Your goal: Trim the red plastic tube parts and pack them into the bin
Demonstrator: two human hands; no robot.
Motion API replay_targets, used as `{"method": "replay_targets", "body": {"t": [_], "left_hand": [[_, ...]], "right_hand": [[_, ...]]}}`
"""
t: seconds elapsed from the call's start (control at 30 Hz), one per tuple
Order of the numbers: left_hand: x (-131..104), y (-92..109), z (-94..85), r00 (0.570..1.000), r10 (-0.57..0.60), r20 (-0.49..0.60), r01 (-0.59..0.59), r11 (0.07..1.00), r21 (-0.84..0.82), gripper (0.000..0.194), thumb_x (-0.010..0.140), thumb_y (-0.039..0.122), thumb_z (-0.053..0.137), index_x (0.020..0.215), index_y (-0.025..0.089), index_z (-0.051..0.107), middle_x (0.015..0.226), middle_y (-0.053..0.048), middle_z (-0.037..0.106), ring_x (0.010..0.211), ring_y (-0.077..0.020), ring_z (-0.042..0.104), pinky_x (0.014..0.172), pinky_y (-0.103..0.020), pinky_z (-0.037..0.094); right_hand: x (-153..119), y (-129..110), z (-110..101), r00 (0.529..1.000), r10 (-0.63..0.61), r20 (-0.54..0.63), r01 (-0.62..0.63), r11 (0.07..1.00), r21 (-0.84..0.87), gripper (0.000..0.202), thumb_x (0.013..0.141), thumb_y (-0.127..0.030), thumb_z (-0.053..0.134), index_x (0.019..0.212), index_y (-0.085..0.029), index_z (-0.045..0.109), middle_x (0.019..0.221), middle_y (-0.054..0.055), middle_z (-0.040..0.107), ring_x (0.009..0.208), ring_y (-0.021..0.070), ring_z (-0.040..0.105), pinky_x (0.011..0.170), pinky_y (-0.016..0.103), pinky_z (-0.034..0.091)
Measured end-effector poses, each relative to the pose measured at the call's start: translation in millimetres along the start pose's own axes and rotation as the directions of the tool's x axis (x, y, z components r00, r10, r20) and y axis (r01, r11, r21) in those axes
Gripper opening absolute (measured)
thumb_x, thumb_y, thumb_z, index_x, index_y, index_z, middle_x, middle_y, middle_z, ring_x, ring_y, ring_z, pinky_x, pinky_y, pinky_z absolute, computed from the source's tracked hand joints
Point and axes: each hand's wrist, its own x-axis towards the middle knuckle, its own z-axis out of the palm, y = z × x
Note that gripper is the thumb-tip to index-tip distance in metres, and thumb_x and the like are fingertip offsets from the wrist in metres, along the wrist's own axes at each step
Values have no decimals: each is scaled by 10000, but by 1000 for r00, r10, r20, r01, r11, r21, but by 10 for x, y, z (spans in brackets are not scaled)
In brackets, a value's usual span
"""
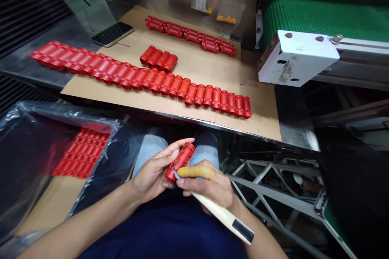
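My left hand is closed round a red plastic cylinder with dark marks along its side, held tilted above my lap. In my right hand is a cream-handled knife, its blade end against the lower part of the cylinder. A yellow cover sits on my right index finger, which presses near the blade. On the bench ahead, a long row of similar red cylinders lies side by side. Behind it are a short group of red cylinders and a back row of red parts.
Cardboard covers much of the bench, with a phone at its back left. To the right juts a green conveyor with a white metal end. A plastic-lined box at lower left holds red parts.
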Motion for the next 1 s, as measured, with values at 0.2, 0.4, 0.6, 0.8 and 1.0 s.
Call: {"method": "replay_targets", "body": {"t": [0.2,0.4,0.6,0.8,1.0], "left_hand": [[-4,2,1,1000,-2,0,2,1000,16,553,1052,357,695,1588,261,599,1014,-80,683,546,-81,530,428,-165,414],[-34,39,47,1000,-21,-19,22,998,54,523,1029,372,728,1533,261,641,948,-50,642,500,-56,493,407,-148,401],[-19,64,39,1000,15,-1,-15,999,47,573,1069,356,668,1616,223,562,916,-84,673,592,-110,548,438,-155,373],[-32,26,41,1000,13,-10,-12,999,47,559,1060,341,681,1600,236,583,1045,-99,685,571,-84,517,443,-175,376],[-27,27,43,1000,18,-1,-18,999,34,541,1048,339,699,1573,239,612,1032,-94,683,558,-84,524,446,-182,405]], "right_hand": [[-2,20,15,1000,-3,-10,3,1000,-15,403,1045,-90,737,1434,-196,718,1284,111,799,1126,216,788,962,342,713],[10,42,-2,999,-8,-42,8,1000,1,313,1039,-90,737,1336,-187,747,1220,120,819,1094,229,802,928,364,706],[30,10,-4,999,-5,-43,6,1000,15,258,1052,-124,739,1301,-189,757,1185,111,823,1047,213,808,879,332,707],[51,29,0,1000,-27,-14,28,999,19,266,1092,-158,690,1352,-196,734,1215,104,818,1090,202,800,905,327,701],[55,33,-1,1000,-21,-18,21,999,28,285,1079,-142,701,1356,-200,731,1200,106,820,1082,214,804,889,338,705]]}}
